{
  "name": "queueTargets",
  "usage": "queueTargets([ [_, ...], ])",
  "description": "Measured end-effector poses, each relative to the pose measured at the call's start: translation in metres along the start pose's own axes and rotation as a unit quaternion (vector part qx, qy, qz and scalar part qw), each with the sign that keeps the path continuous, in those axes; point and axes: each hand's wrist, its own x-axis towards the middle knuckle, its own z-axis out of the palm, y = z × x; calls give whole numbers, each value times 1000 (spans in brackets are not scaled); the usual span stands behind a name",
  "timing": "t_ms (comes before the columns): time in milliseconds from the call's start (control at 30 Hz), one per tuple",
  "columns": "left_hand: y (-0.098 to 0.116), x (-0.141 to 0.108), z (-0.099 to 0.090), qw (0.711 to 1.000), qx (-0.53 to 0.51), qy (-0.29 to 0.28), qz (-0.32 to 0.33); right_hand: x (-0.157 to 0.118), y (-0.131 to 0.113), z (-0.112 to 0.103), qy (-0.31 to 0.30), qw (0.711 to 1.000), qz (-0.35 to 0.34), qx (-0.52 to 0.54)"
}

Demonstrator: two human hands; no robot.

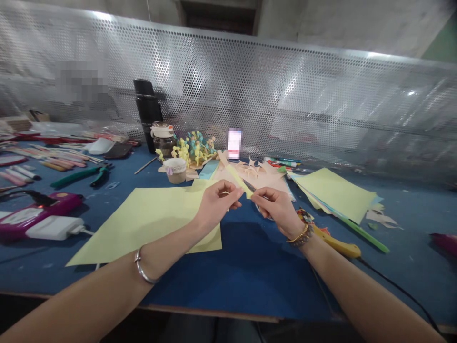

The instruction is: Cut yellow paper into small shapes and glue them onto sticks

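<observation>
My left hand [222, 199] is closed in a pinch on a narrow yellow paper strip [235, 176], which slants up between my two hands. Facing it, my right hand [273, 205] pinches too, at the strip's lower right; a thin dark pointed tool [249, 185] shows at its fingertips. Under my left forearm lies a large yellow sheet [143, 214]. Behind my hands are peach paper sheets and curled scraps [264, 172].
A yellow corded tool [339, 245] and green cutter [367, 234] lie right, near yellow sheets [335, 190]. Left are a purple power strip [53, 207] and green pliers [78, 176]. Behind stand a cup [175, 172], jar [164, 142], flask [148, 112] and phone [234, 143].
</observation>
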Motion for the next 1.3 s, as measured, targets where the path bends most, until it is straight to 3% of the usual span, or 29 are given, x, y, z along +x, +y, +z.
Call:
queueTargets([
  [133,3,-5,0,990,109,-8,94,1,1,0,1,1000,3,7],
  [267,1,-5,1,985,132,-15,110,0,2,0,-12,1000,-9,0],
  [467,-3,-1,-1,986,141,-38,85,0,2,-1,-22,999,-26,-16],
  [767,-3,3,0,996,35,-41,-69,-2,0,0,-33,998,-42,-45],
  [933,-1,4,0,992,-7,-11,-125,0,3,-2,-17,999,-17,-37],
  [1300,0,3,1,994,15,-4,-104,-3,-5,2,-56,990,-64,-116],
])
